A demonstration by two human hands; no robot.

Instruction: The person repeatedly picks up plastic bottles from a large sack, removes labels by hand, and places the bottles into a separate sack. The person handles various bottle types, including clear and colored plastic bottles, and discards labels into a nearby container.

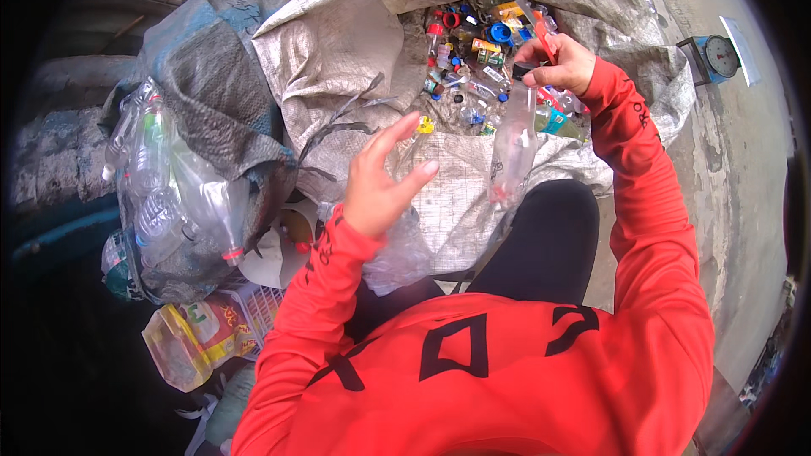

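Bottle [512,152] in right hand [564,65], above white woven sack [325,59]

Bottle: clear plastic, reddish tint at lower end; held aslant over the near part of the sack, lower end toward its near edge.

Right grip: thumb and fingers clamped on the bottle's upper end, at a dark piece [524,70]. Slim red item [546,40] rises at the same fingers; exact kind unclear.

Left grip: thumb and fingers well apart. Left hand [384,177] hangs above the sack's near left part, a yellow piece [425,124] just past its fingertips.

Sack contents: mixed heap of small bottles, caps and labelled containers, lying right of the middle toward the far edge. Includes blue cap [498,32], red cap [451,20], and bottle with blue-green label [555,122] at the heap's near right side. Dark strands [338,127] lie across the sack's left part.

Beyond the sack's left edge: grey sack [207,76] with clear bottles [156,169] bunched at its side, the lowest red-capped; yellow printed bag [198,338] beside a pale lattice crate [260,300].

Beyond the right edge: dial scale [720,57], round pale face.

Near edge: dark trousers [541,241]; crumpled clear plastic [397,253] beside the left forearm. Clothing: red long-sleeved shirt [524,355], dark lettering.
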